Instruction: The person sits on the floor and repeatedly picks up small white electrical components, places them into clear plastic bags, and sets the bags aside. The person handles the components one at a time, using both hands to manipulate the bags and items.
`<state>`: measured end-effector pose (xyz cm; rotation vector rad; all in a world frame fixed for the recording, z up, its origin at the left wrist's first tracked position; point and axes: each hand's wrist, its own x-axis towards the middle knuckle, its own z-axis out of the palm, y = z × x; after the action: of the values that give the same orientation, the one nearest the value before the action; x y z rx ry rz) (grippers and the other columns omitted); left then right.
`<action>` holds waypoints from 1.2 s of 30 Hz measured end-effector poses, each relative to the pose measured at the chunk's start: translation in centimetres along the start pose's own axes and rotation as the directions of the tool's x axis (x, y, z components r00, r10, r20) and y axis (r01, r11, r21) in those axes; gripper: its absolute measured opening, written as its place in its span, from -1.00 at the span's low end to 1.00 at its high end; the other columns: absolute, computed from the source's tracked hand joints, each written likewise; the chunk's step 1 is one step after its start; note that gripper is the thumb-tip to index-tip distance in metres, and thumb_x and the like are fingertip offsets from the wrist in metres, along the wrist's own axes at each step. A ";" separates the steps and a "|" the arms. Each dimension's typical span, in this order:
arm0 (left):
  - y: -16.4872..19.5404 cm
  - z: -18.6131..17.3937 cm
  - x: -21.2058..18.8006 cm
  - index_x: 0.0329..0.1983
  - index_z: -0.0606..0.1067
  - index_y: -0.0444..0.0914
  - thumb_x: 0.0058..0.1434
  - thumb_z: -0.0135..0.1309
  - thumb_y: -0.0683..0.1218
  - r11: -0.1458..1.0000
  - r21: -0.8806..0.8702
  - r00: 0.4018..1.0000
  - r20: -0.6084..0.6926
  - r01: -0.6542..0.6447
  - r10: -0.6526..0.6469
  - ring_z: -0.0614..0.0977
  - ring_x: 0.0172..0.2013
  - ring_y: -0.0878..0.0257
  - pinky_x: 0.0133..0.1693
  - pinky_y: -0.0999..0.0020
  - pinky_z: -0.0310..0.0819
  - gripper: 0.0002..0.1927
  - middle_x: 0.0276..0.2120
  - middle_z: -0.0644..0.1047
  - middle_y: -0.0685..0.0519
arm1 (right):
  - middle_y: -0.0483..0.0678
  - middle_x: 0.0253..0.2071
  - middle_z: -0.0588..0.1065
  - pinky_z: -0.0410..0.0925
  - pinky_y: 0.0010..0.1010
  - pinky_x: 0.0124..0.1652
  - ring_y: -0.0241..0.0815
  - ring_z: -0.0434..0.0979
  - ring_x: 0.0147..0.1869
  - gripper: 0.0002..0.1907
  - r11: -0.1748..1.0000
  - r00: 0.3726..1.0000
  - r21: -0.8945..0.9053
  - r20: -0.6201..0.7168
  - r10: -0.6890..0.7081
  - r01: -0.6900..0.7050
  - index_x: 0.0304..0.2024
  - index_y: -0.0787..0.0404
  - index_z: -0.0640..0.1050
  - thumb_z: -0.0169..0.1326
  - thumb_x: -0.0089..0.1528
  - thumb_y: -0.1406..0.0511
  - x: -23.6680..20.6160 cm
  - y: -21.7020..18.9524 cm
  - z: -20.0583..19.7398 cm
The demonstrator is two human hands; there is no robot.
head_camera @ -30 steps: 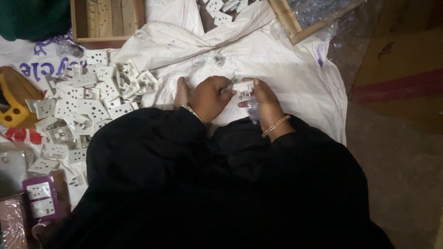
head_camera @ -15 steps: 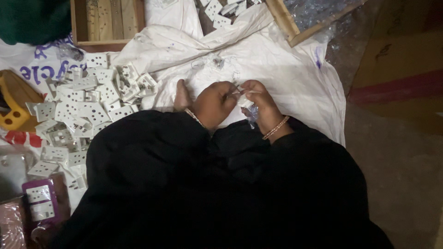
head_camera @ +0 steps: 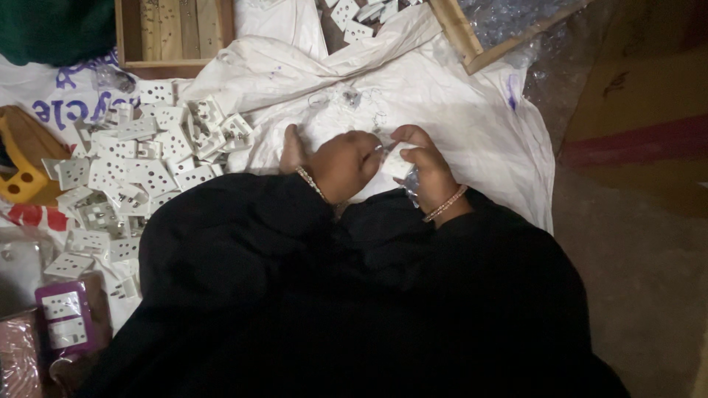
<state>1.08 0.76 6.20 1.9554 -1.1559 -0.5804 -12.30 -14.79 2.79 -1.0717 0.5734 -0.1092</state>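
Head view, looking down at a lap in dark cloth. Both hands meet at centre frame over a white sheet [head_camera: 472, 140] spread on the floor.

Left hand [head_camera: 343, 166]: curled, fingers closed toward a small white socket plate [head_camera: 396, 163]; whether it pinches the plate or a small metal bit at its edge I cannot tell. Bangle at the wrist.

Right hand [head_camera: 428, 166]: fingers wrapped over the plate from the right, thumb on top, gripping it. Beaded bracelet at the wrist.

The plate sits between the two hands, just above the lap, lifted off the sheet.

Handling, as judged: the plate looks like moulded plastic, so light and stiff, with smooth faces that may slip. Best held by its edges, thumb on the flat face, as the right hand does now. Any thin pins or clips would be the weak points.

Around: a heap of like plates [head_camera: 140, 177] at left of frame, pin holes showing. Small metal parts [head_camera: 350, 99] lie on the sheet above the hands. Wooden tray [head_camera: 173, 33] at upper left; a second wooden frame [head_camera: 461, 33] at upper right. Yellow tool [head_camera: 22, 162] at far left edge.
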 end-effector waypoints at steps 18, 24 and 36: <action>3.8 -2.1 0.1 -0.11 0.56 -0.16 0.22 0.15 0.11 0.983 0.180 0.996 -0.089 0.038 -0.022 0.64 -0.10 0.05 0.10 -0.21 0.13 -0.69 -0.19 0.61 0.00 | 0.05 0.05 0.48 0.45 -0.52 -0.27 -0.29 0.53 -0.20 -0.16 0.998 0.968 0.058 0.250 0.020 -0.036 0.52 0.18 0.15 -0.10 0.14 0.29 -0.4 -0.4 0.7; 2.1 -1.8 -0.2 -0.11 0.57 -0.17 0.20 0.11 0.00 0.973 0.034 0.972 0.050 0.228 -0.230 0.68 -0.15 0.13 0.19 -0.27 -0.08 -0.76 -0.26 0.65 0.05 | 0.04 0.02 0.46 0.42 -0.51 -0.33 -0.32 0.49 -0.23 -0.18 1.000 0.996 -0.015 0.088 0.020 -0.019 0.52 0.17 0.21 -0.10 0.16 0.28 -0.9 -1.2 1.0; 0.8 0.4 0.5 -0.04 0.58 -0.25 0.27 0.19 -0.11 0.993 -0.068 0.990 -0.110 -0.098 0.090 0.64 -0.11 0.02 -0.05 0.20 0.52 -0.78 -0.16 0.58 -0.08 | -0.04 0.10 0.40 0.47 -0.46 -0.24 -0.25 0.46 0.00 -0.48 0.956 0.975 -0.225 -0.164 0.152 -0.187 0.25 0.16 0.36 -0.04 0.29 0.09 0.6 0.7 0.0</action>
<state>0.66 -0.05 6.61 1.8360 -1.1378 -0.4568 -11.86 -14.66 1.97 -1.2496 0.8238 0.0340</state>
